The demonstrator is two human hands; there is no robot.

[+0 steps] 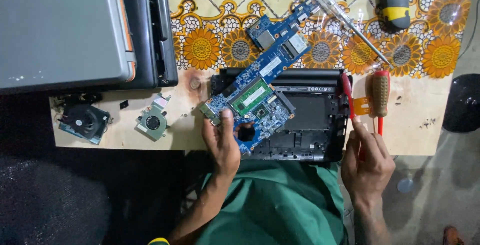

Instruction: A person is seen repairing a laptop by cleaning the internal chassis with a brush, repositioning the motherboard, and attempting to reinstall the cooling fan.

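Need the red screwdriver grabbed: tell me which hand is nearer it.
Right. The right hand is just below the red screwdriver; the left hand holds the blue circuit board, farther away.

So the motherboard (260, 95) sits on the laptop base (305, 120), fans (152, 121) off to its left, screwdrivers (380, 95) right, closed laptops (75, 25) far left.

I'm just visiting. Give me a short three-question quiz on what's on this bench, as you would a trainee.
1. True or false: the left hand holds the blue circuit board.
2. What is the right hand nearest to? A) yellow-black screwdriver B) red screwdriver C) small fan
3. What lies under the board?

Key:
1. True; it grips the board's near end.
2. B.
3. A black laptop base, opened up.
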